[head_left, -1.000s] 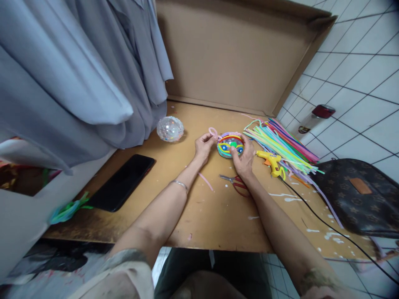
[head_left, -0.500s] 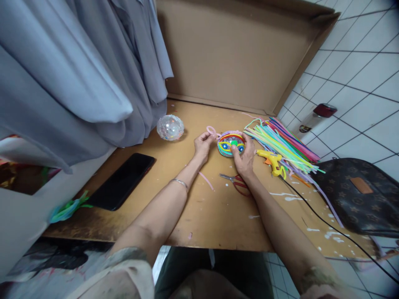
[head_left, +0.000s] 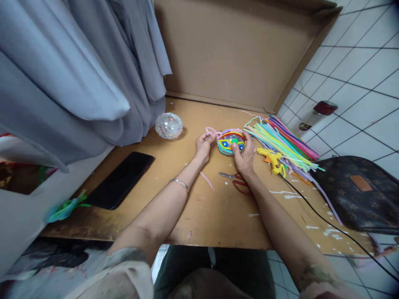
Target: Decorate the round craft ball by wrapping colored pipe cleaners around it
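Starting at the far left, a tangle of green ribbon (head_left: 64, 209) lay at the near edge of the wooden table (head_left: 215, 211), with a black phone (head_left: 120, 180) flat just beside it and grey cloth (head_left: 77, 70) hanging above. Farther back sat a clear faceted ball (head_left: 168, 125), well apart from the hands. The person's left hand (head_left: 203, 145), a thin bracelet (head_left: 180, 182) on its wrist, had its fingers closed on a pink pipe-cleaner loop (head_left: 213, 131) at the left edge of the round ornament (head_left: 231, 142), a clear dome wrapped in red, yellow, blue and green pipe cleaners that rested on the table between both hands. The right hand (head_left: 245, 155) gripped the ornament's right side, thumb pressed on its top and fingers curled around its rim. A loose pink strip (head_left: 206, 179) lay near the left forearm, and scissors (head_left: 234, 180) with red handles lay just below the right hand. To the right stood a yellow glue gun (head_left: 272, 160), its black cord (head_left: 324, 224) running off toward the near right, beside a sheaf of coloured pipe cleaners (head_left: 280, 141). A brown patterned bag (head_left: 358, 195) sat at the far right.
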Available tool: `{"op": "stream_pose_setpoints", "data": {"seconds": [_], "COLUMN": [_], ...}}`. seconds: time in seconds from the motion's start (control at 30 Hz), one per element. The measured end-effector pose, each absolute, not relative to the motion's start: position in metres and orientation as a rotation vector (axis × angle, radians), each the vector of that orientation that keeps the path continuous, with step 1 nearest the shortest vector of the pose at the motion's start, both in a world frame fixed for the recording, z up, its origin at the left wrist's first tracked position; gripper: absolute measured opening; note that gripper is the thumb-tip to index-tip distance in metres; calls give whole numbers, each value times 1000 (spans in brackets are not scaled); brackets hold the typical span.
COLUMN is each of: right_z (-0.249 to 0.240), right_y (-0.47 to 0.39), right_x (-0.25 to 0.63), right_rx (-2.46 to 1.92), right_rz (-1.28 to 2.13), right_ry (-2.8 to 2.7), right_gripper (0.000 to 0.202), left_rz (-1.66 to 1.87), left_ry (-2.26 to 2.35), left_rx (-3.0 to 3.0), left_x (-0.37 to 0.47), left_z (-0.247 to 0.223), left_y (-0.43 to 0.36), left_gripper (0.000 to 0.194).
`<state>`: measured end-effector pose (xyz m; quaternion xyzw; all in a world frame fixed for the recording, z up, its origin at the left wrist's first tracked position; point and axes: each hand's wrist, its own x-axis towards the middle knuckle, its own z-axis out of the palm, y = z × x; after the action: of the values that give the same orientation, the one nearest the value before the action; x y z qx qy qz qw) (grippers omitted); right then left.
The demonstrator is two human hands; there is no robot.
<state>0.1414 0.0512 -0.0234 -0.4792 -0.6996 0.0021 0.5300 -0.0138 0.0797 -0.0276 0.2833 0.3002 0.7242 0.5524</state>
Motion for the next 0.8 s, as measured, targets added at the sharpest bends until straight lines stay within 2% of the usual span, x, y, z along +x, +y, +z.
{"op": "stream_pose_setpoints", "data": {"seconds": [0.17,0.63,0.8], "right_z": [-23,-22,-21], "right_y": [52,50,50], "right_x": [141,141,142], "right_rx": [-1148,-1162,-1162], "right_rz": [17,21,19], "right_ry": [-1664,-1672,-1681], "right_gripper": [53,52,53], "left_rz": [1668,1717,1695], "left_ry": [742,774,776], "left_rx": [603,667,647], "left_x": [-12,-12,-9], "left_z": [-26,-27,-29], "left_y": [77,78,78], "left_gripper": [16,22,18]}}
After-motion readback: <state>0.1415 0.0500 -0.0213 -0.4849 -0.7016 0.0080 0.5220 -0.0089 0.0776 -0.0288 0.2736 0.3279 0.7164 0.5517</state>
